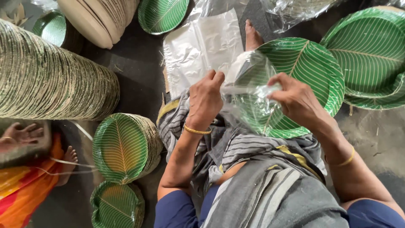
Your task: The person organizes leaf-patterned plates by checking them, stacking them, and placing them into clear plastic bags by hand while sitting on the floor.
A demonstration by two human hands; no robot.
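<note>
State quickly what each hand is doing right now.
Left hand: closed, pinching the clear plastic bag.
Right hand: closed, gripping the same bag's twisted end.

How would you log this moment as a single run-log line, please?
left hand: pinching clear plastic bag | right hand: gripping bag's twisted end | bag: around green leaf-print plates on lap

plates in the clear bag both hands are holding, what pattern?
Green with pale leaf-vein lines, on the plates in the bag; head view.

A clear plastic bag [249, 90] — crinkled, its mouth bunched — wraps a stack of green leaf-patterned paper plates [303, 80] resting tilted on the lap.
</note>
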